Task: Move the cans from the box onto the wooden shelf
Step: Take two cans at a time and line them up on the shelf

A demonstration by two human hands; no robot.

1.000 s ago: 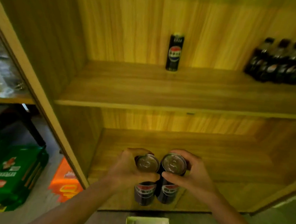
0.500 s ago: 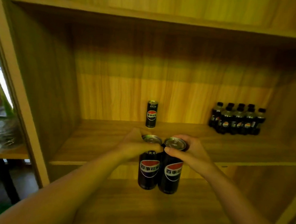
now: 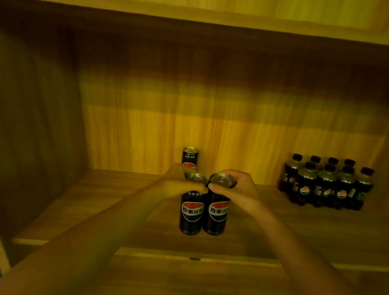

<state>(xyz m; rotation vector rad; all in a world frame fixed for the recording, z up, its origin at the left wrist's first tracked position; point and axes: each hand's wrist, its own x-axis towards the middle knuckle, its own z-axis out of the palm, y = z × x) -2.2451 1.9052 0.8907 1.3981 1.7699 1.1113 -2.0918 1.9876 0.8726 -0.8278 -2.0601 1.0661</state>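
Two tall black cola cans stand side by side over the wooden shelf (image 3: 110, 210), upright and touching each other. My left hand (image 3: 178, 181) grips the left can (image 3: 191, 213) around its top rim. My right hand (image 3: 239, 188) grips the right can (image 3: 216, 213) the same way. Whether their bases rest on the board or hover just above it I cannot tell. A third black can (image 3: 189, 157) stands upright at the back of the same shelf, just behind my left hand. The box is out of view.
A shrink-wrapped pack of several small black cola bottles (image 3: 324, 185) sits at the back right of the shelf. The cabinet's left side wall (image 3: 22, 129) and the shelf above (image 3: 202, 16) bound the space. Bare board lies left of the cans.
Both hands have carried the two cans up from below the lower shelf level and forward onto the middle shelf. My view has tilted upward, so the box and floor have left the frame.
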